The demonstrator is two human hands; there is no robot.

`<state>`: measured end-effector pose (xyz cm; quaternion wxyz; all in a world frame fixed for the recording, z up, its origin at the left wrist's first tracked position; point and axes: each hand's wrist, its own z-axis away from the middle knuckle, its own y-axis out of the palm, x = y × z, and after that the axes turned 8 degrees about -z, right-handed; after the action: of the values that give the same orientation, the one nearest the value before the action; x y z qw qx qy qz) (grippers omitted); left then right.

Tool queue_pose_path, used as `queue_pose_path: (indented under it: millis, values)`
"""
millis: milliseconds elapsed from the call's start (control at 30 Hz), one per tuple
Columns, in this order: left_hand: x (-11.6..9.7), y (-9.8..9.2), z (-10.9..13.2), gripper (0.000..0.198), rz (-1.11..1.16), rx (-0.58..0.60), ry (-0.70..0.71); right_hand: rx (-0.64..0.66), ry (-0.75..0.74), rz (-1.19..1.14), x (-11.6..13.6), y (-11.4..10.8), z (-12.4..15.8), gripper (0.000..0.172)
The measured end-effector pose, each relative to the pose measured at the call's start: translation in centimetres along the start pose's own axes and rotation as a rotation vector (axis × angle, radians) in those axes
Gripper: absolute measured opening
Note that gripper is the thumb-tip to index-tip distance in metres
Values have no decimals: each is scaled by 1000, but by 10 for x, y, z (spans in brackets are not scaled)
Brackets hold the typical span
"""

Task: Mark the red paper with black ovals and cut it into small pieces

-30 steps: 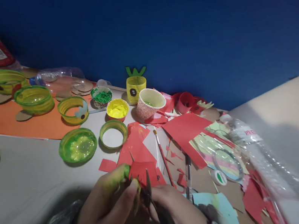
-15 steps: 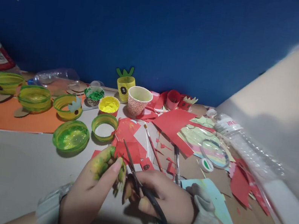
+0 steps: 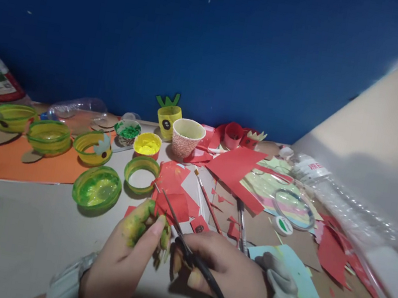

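Green and yellow paint stains the fingers of my left hand (image 3: 131,254), which is closed in a pinch. What it pinches is too small to make out. My right hand (image 3: 220,269) is wrapped round black-handled scissors (image 3: 176,219), whose blades point up and left, slightly parted, just right of my left fingertips. Beyond the blades lie pieces of red paper (image 3: 176,206). A green-and-yellow painted ring (image 3: 139,189) stands behind my left hand, with a painted bowl (image 3: 97,188) to its left.
Cups of yellow paint (image 3: 147,145) and green paint (image 3: 127,131) stand near a speckled paper cup (image 3: 186,139). More painted rings sit on orange paper (image 3: 38,170) at left. Brushes (image 3: 209,201), red scraps and a clear plastic bottle (image 3: 347,199) lie at right.
The view has shifted slightly, so the table items appear a little lower. Both hands keep nearly the same pose, with the scissors still beside my left fingertips.
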<state>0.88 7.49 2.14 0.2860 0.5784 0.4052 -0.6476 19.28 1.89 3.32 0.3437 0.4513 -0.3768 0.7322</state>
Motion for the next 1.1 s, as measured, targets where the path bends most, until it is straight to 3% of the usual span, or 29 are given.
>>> queue_pose_path:
  millis: [167, 267, 467, 600, 833, 1100]
  values:
    - [-5, -4, -1, 17, -75, 61, 41, -8, 51, -8, 2, 1, -1, 65]
    - [-6, -4, -2, 21, -75, -18, 17, -6, 65, -10, 3, 1, -2, 62]
    - [-8, -1, -1, 28, -56, -12, -24, 3, 72, -52, 3, 2, 1, 65]
    - [-3, 5, 0, 31, -12, -60, -36, 19, 72, -83, 2, 2, 2, 73]
    - [2, 10, 3, 29, 78, -107, -135, 18, 61, -62, 2, 0, 2, 67]
    - [-4, 12, 3, 33, 130, -169, -179, 26, 56, -66, 0, 0, 2, 74]
